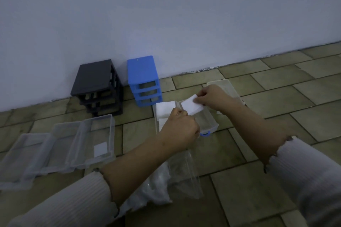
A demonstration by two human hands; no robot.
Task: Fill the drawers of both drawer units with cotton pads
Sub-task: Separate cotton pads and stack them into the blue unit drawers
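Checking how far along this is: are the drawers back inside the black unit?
No: the black unit shows open empty slots, and three clear drawers lie on the floor in front of it.

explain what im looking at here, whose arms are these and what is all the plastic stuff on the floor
There is no machine here: these are a person's two bare arms, filmed by one wide camera worn on their head, looking forward and down. So there is only this one picture.

Against the wall stand two small drawer units, a black one and a blue one, their frames empty. The clear drawers lie pulled out on the tiled floor.

The right hand pinches a white cotton pad over a clear drawer with a blue handle. The left hand is closed next to a stack of pads; what its grip holds is hidden. A clear bag lies nearer the person.
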